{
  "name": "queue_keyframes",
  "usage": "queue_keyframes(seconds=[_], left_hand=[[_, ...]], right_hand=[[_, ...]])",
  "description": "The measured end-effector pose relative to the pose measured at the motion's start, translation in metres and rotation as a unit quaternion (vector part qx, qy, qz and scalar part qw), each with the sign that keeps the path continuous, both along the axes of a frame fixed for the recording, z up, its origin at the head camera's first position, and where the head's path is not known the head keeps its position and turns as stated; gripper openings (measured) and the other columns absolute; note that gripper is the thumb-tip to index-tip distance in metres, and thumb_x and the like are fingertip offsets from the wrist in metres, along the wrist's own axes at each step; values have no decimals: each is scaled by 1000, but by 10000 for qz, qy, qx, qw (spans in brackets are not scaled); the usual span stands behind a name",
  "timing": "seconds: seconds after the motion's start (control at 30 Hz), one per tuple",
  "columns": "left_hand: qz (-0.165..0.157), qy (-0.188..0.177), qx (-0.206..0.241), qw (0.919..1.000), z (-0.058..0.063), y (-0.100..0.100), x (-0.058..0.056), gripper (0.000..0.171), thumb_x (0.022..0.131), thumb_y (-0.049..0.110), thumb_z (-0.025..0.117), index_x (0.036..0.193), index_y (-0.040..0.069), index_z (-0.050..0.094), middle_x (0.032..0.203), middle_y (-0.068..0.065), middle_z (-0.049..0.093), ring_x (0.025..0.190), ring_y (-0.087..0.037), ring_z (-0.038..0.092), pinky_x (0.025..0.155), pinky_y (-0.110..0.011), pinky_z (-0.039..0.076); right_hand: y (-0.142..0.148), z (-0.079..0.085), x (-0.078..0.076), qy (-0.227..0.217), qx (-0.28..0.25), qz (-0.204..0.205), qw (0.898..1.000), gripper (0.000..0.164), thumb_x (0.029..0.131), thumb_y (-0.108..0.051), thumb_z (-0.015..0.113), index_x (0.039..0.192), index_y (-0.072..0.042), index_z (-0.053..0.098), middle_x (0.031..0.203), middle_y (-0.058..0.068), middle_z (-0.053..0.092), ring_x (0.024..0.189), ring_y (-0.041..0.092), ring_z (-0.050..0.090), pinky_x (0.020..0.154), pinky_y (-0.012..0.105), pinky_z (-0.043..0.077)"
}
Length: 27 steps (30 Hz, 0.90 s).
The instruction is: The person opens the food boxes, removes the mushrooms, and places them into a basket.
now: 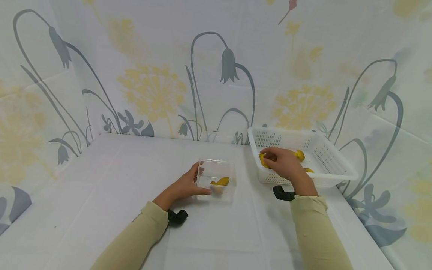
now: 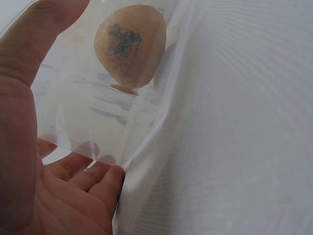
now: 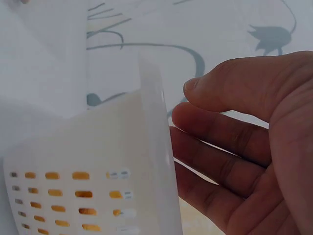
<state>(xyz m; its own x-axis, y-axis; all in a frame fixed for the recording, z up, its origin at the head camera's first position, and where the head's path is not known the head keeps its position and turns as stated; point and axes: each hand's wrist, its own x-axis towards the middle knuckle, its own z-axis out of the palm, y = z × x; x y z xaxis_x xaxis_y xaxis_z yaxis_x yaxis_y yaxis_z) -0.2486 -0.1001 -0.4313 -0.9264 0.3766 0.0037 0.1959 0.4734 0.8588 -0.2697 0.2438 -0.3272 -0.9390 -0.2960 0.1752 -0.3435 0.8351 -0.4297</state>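
My left hand grips a clear plastic box by its left side, thumb at the near side and fingers along the far side. Inside the box lies a yellow mushroom; its round tan end with a dark patch shows through the clear wall in the left wrist view. Over the near left part of a white slotted basket is my right hand, fingers bent and thumb near the index fingertip, nothing visible between them. Just beside those fingertips lies a yellow piece in the basket.
Further right in the basket lie another yellow mushroom and a partly hidden yellow piece. The basket stands at the back right of the white-covered table. A flower-printed cloth hangs behind.
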Motion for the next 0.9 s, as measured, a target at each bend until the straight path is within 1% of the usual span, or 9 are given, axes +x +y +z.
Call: queue_keyframes(seconds=[0.23,0.4,0.57,0.73,0.9], left_hand=[[-2,9,-7,10000,0,0,-1,114,71,43,85,156,19,11,156,-8,33,145,-27,33,116,-48,31],[9,15,-4,10000,0,0,0,115,71,43,85,155,19,12,156,-8,34,144,-27,33,115,-48,32],[33,-8,-29,10000,-1,0,0,115,70,45,85,155,21,12,155,-6,35,144,-26,35,115,-49,32],[21,16,15,10000,-1,0,-1,114,70,42,85,155,21,12,155,-7,35,144,-25,34,115,-49,32],[8,37,5,10000,-1,0,-1,114,71,42,85,155,19,12,155,-7,35,144,-26,34,115,-49,32]], right_hand=[[-11,1,3,180,-96,279,9994,28,95,-19,60,122,-11,65,108,9,70,96,26,68,83,44,54],[-20,2,5,202,-128,401,9989,26,94,-18,61,119,-13,66,108,8,71,96,26,68,84,43,55],[-29,2,5,138,-145,505,9985,24,94,-19,61,118,-17,67,110,8,70,100,26,67,87,44,54],[-40,2,6,112,-73,742,9972,25,94,-18,62,118,-16,67,113,7,70,104,24,65,91,44,53],[-52,1,7,213,122,998,9947,25,93,-16,63,117,-15,67,113,5,70,104,23,65,92,43,53]])
